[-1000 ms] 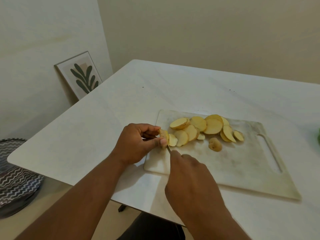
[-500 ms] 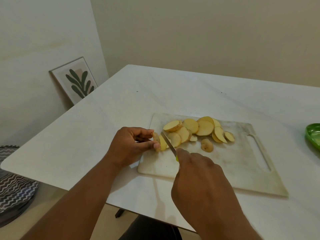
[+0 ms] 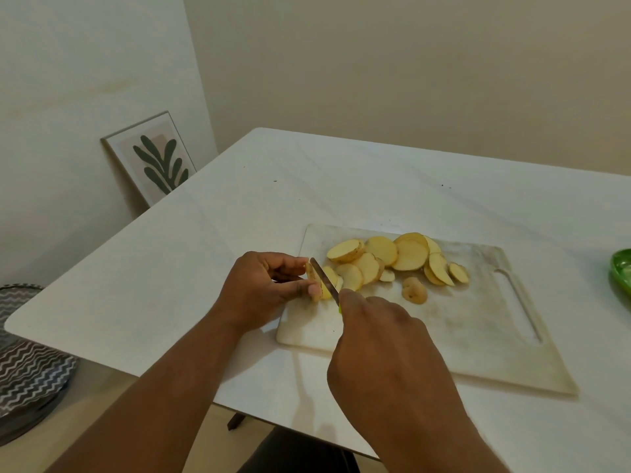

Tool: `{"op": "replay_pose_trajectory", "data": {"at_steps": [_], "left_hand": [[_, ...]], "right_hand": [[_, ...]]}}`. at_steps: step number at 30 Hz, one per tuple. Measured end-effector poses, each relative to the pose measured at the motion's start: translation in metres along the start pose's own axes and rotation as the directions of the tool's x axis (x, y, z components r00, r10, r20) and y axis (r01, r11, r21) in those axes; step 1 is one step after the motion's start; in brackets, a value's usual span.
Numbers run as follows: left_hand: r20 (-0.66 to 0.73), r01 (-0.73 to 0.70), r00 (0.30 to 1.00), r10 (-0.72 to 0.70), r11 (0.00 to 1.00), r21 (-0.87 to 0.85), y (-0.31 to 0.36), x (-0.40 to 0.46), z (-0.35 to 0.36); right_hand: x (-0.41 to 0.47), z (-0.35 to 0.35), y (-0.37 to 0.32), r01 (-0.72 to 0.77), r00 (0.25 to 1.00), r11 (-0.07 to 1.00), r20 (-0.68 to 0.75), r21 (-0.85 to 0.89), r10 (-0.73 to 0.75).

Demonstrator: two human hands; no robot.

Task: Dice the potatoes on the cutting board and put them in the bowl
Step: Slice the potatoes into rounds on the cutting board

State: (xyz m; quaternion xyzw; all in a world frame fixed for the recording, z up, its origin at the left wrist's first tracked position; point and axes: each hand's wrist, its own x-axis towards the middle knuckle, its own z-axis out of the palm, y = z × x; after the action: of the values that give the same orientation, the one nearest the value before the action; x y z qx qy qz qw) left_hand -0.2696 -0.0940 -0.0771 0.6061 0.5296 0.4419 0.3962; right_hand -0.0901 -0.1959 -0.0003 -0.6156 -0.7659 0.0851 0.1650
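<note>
A white table [image 3: 211, 268] with rounded corners stands against plain cream walls, and a pale marbled cutting board [image 3: 478, 329] lies on it, its slotted handle at the end farthest from the hands. Beyond the table's far left edge, a framed leaf print [image 3: 153, 158] leans on the wall; below the table's near left corner sits a cushion with a grey zigzag pattern [image 3: 27, 363]. The rim of a green bowl [image 3: 621, 271] shows past the board's handle end, apart from the board.

At the board's left end the left hand [image 3: 259, 288] pinches the potato end piece [image 3: 316, 281] between curled fingers and thumb, holding it upright on the board. The right hand [image 3: 386, 353], just nearer the viewer than that piece, is closed around a knife [image 3: 324, 279] whose green handle barely peeks out at the forefinger; the blade slants up and away, lying against the cut face of the held piece.

The potato slices [image 3: 392, 261] lie overlapping in a loose row along the board's far side, starting just beside the blade and running toward the handle slot. One small skin-on piece [image 3: 414, 290] rests alone, slightly nearer than the row.
</note>
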Motion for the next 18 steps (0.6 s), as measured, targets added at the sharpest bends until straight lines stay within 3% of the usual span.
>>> {"op": "replay_pose_trajectory", "data": {"at_steps": [18], "left_hand": [[-0.007,0.025,1.0,-0.025,0.999,-0.02,-0.0014,0.0023,0.0004]], "right_hand": [[0.0065,0.0095,-0.0099,-0.023,1.0,1.0,0.01,-0.009,0.023]]}}
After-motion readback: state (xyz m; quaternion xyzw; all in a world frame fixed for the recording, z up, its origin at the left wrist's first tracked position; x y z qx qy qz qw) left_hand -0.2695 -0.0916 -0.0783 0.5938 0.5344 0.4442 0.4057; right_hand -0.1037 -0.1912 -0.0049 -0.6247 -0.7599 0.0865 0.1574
